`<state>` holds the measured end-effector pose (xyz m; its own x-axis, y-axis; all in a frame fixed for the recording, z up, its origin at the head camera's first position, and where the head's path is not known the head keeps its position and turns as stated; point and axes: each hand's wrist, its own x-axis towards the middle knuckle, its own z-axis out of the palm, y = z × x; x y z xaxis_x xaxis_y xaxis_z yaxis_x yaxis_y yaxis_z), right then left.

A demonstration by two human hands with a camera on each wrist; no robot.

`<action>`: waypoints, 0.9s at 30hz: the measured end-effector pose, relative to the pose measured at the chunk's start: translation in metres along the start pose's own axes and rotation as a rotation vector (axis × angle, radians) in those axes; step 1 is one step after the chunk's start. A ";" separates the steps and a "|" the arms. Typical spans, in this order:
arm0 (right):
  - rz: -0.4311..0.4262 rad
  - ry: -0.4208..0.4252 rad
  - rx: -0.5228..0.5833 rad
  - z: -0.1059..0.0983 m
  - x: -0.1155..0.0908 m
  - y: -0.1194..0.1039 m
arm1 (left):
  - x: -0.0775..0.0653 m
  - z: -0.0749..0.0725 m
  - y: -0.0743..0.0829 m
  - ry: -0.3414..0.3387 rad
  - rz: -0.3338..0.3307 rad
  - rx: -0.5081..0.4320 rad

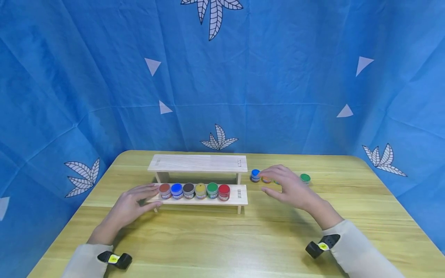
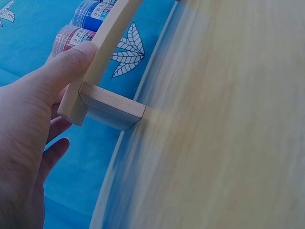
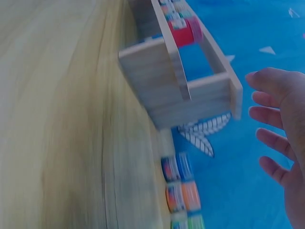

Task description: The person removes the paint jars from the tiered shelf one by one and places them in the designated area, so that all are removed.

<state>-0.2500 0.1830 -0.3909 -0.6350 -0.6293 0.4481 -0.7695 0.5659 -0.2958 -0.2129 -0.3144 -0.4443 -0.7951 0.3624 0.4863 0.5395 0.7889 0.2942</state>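
A two-step wooden rack [image 1: 238, 197] stands on the table. Along its lower step sits a row of small lidded paint jars, from a reddish-brown jar [image 1: 165, 191] at the left to a red jar [image 1: 224, 192] at the right. My left hand [image 1: 130, 204] grips the left end of that step; the thumb [image 2: 74, 62] presses its front edge, with the other fingers behind. To the rack's right, my right hand [image 1: 292, 187] hovers with fingers spread and nothing held. Near its fingertips are a blue jar [image 1: 255, 175] and an orange jar [image 1: 266, 180].
The rack's upper step [image 1: 198, 163] bears no jars. A green jar [image 1: 305, 178] stands farther right, and another jar is partly hidden by the right hand. A blue curtain [image 1: 278, 77] hangs behind the wooden table [image 1: 208, 239].
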 end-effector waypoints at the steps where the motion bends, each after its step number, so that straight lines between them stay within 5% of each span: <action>1: -0.008 -0.003 0.005 0.002 0.002 -0.002 | 0.000 0.000 0.000 -0.001 -0.002 0.000; 27: -0.098 -0.039 -0.032 0.050 0.043 -0.050 | 0.000 0.000 0.000 -0.030 -0.030 0.005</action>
<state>-0.2420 0.1006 -0.3989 -0.5595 -0.7021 0.4405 -0.8259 0.5168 -0.2252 -0.2125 -0.3146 -0.4440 -0.8190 0.3528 0.4526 0.5137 0.8021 0.3044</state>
